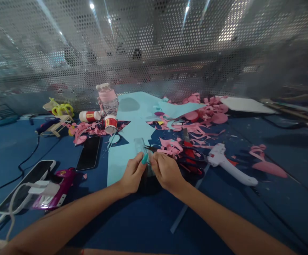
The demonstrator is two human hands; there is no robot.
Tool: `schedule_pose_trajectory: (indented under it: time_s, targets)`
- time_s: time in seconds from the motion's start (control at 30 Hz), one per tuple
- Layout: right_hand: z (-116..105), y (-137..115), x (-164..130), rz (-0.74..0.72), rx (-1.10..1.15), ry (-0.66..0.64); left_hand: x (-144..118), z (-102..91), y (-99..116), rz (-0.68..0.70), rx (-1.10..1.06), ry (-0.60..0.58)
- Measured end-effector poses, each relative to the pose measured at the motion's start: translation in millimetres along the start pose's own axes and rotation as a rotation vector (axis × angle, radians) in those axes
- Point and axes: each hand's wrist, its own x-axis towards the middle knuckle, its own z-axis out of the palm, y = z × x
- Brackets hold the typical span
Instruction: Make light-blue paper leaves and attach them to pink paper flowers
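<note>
Left hand (133, 174) and right hand (166, 170) both pinch a clear strip (141, 147), fingers closed on its near end. The strip lies over light blue paper (132, 131) on the blue surface (249, 212); scissors (188, 156) just beside.

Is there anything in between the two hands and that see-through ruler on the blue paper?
No. The left hand and right hand already pinch the near end of the ruler. Nothing sits between them; the scissors lie just to the right.

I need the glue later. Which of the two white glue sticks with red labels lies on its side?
The left white glue stick lies on its side; the right one stands on end beside the clear plastic bottle.
</note>
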Motion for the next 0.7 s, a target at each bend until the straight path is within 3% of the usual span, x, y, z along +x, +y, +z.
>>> schedule_pose_trajectory:
  time_s: [0.13,0.33,0.5,0.7]
  targets:
    - [1.3,-4.3,0.8,0.07,0.032,0.014,-1.5,-0.4,-0.3,-0.025,0.044,-0.05]
    - [0.0,-8.3,3.7,0.174,0.156,0.013,0.6,2.3,2.9,-0.063,-0.044,0.024]
    - [1.4,-10.9,4.1,0.339,0.413,-0.03,4.1,0.7,1.3,-0.082,-0.002,0.038]
    - [6.1,-8.4,0.2,0.506,0.779,0.01,3.3,0.3,-0.9,-0.081,0.065,0.039]
